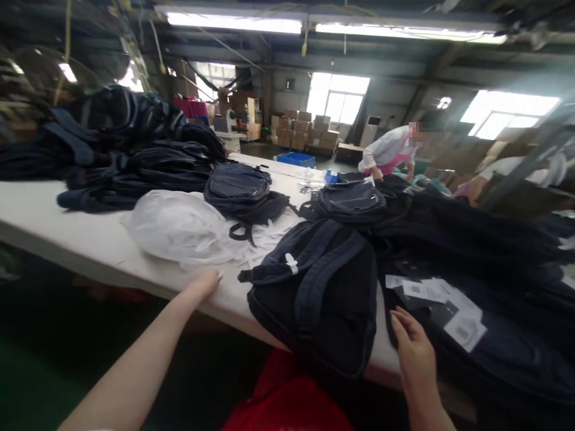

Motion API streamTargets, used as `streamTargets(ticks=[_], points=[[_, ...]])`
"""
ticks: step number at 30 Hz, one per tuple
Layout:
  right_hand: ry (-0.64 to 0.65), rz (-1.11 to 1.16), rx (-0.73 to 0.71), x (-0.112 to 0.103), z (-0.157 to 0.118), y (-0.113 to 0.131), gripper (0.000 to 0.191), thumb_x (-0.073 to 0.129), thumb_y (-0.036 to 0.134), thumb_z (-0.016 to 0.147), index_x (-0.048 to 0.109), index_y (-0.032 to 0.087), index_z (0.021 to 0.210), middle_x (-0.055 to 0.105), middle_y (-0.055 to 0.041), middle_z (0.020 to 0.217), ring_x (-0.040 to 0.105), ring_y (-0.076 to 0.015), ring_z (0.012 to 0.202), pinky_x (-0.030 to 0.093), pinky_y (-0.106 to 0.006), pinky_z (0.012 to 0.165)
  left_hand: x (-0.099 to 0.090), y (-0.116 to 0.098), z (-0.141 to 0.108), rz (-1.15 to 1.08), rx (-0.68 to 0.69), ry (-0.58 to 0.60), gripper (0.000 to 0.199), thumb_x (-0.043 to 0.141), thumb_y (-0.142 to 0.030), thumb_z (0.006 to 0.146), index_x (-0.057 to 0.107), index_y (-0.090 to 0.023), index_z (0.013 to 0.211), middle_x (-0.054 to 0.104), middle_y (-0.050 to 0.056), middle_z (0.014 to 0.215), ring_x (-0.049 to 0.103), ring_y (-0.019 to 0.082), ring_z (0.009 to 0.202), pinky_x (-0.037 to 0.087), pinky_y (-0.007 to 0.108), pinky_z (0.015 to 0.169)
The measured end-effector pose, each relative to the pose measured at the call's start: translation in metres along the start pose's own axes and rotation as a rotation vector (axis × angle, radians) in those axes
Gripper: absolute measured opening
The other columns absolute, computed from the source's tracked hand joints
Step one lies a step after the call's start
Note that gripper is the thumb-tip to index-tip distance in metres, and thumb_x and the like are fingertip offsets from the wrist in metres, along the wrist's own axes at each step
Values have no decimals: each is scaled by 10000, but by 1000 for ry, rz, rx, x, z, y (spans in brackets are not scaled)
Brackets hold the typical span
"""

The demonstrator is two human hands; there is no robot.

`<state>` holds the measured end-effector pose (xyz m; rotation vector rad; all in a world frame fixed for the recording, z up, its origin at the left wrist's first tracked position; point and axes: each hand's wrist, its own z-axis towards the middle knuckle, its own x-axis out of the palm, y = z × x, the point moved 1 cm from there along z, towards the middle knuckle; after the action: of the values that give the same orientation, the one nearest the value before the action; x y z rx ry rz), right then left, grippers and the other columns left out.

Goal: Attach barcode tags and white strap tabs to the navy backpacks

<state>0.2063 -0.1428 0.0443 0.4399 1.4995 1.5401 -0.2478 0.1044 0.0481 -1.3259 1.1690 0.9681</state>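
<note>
A dark navy backpack [335, 287] lies at the table's front edge with its padded straps upward and a small white tag [291, 263] on it. Left of it, my left hand [205, 285] is closed at the table edge, just below a crumpled pile of thin white plastic [179, 227]. What its fingers hold, if anything, is hidden. To the right of the backpack, my right hand [414, 344] has loosely bent fingers, slightly apart, with nothing visible in them. Close to it, several white and black paper tags [465, 326] lie on dark bags.
Navy backpacks are heaped at the left [135, 137]. Two smaller backpacks [236, 182] [348, 200] lie farther back on the white table [31, 209]. Dark bags [462, 233] cover the right side. A co-worker [389, 149] leans over the far side; another person's arm shows at right. Behind are a blue bin [295, 159] and stacked cartons [305, 130].
</note>
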Motion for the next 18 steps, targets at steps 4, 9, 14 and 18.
streamTargets(ticks=[4, 9, 14, 18], points=[[7, -96, -269, -16, -14, 29, 339, 576, 469, 822, 666, 180, 974, 615, -122, 1221, 579, -296, 1110, 428, -482, 992, -33, -34, -68, -60, -2, -300, 370, 241, -248, 962, 592, -149, 897, 650, 149, 996, 611, 266, 989, 467, 370, 809], [577, -52, -629, 2, -78, 104, 547, 616, 252, 808, 478, 229, 1337, 529, -109, 1358, 491, -279, 1261, 399, -464, 1069, -54, -142, -180, -770, 621, -158, 332, 337, -338, 973, 535, -199, 745, 587, 42, 761, 593, 164, 743, 475, 280, 715], [904, 3, -543, 28, -115, 118, 785, 521, 116, 782, 222, 206, 1502, 515, -129, 1397, 548, -253, 1223, 463, -435, 1021, -46, -202, -223, -857, 848, 101, 165, 463, -314, 924, 554, -189, 867, 598, 72, 903, 581, 178, 828, 497, 319, 791], [717, -28, -335, 23, -80, 101, 478, 438, 206, 856, 516, 193, 1327, 640, -104, 1230, 616, -239, 1097, 492, -400, 949, -44, -190, -208, -879, 808, -68, 465, 662, -380, 793, 510, -187, 1187, 546, 124, 1206, 565, 228, 1039, 500, 356, 883]])
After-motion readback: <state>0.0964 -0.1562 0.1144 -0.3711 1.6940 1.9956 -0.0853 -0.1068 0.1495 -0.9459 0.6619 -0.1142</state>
